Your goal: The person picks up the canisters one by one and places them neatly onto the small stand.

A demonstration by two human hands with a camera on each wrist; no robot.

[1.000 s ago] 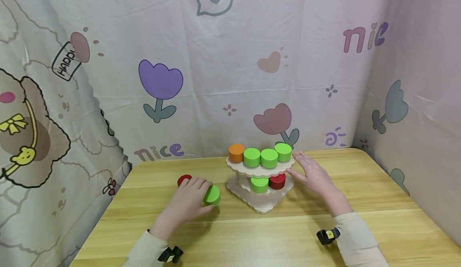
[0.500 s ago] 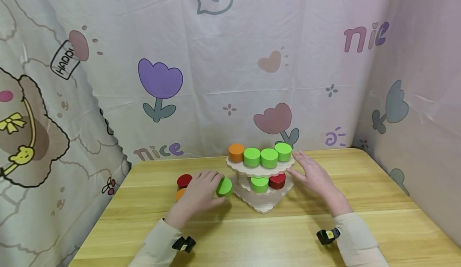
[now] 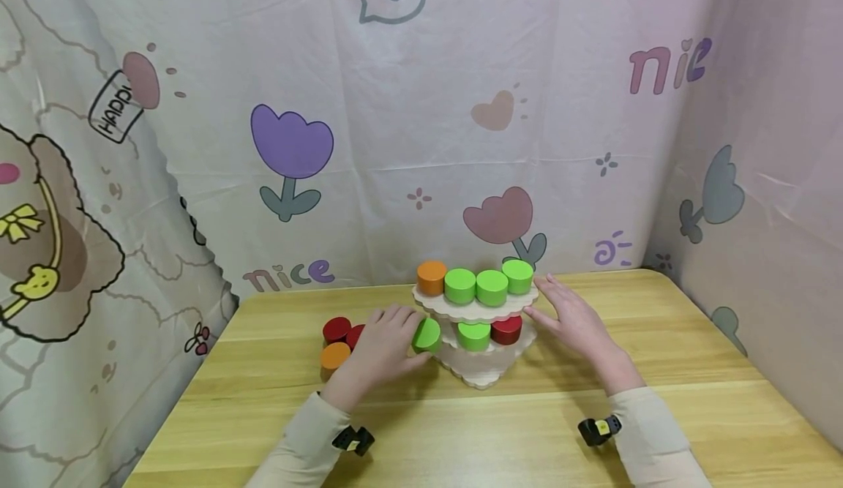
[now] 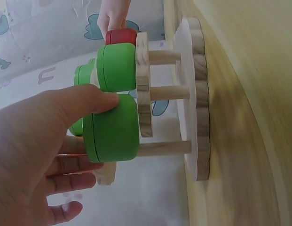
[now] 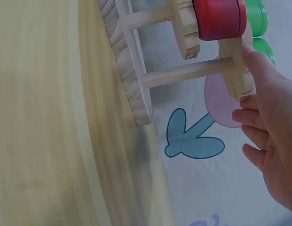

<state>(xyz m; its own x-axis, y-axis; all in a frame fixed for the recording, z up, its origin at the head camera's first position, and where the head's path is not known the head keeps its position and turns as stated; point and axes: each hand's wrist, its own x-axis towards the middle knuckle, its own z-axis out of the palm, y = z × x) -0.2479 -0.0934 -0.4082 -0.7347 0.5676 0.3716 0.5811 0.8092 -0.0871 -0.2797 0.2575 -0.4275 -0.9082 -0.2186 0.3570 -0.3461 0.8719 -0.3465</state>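
Observation:
My left hand (image 3: 387,350) pinches a green round block (image 3: 428,335) between thumb and fingers, at the left side of a tiered pale wooden stand (image 3: 479,368) with scalloped edges. In the left wrist view this block (image 4: 118,132) is close to the edge of the middle tier (image 4: 145,117), next to another green block (image 4: 118,68). That tier also bears a red block (image 3: 506,330). My right hand (image 3: 579,325) touches the right edge of the top tier (image 3: 476,314), fingers extended. On top sit an orange block (image 3: 432,277) and several green blocks (image 3: 492,287).
Left of the stand, red blocks (image 3: 336,330) and an orange block (image 3: 335,358) lie on the wooden table (image 3: 487,437), partly behind my left hand. A printed cloth (image 3: 395,107) hangs behind the table and along both sides.
My left hand has carried the green block rightward and slightly away from me to the stand, uncovering red and orange blocks on the table. The right hand stays at the top tier.

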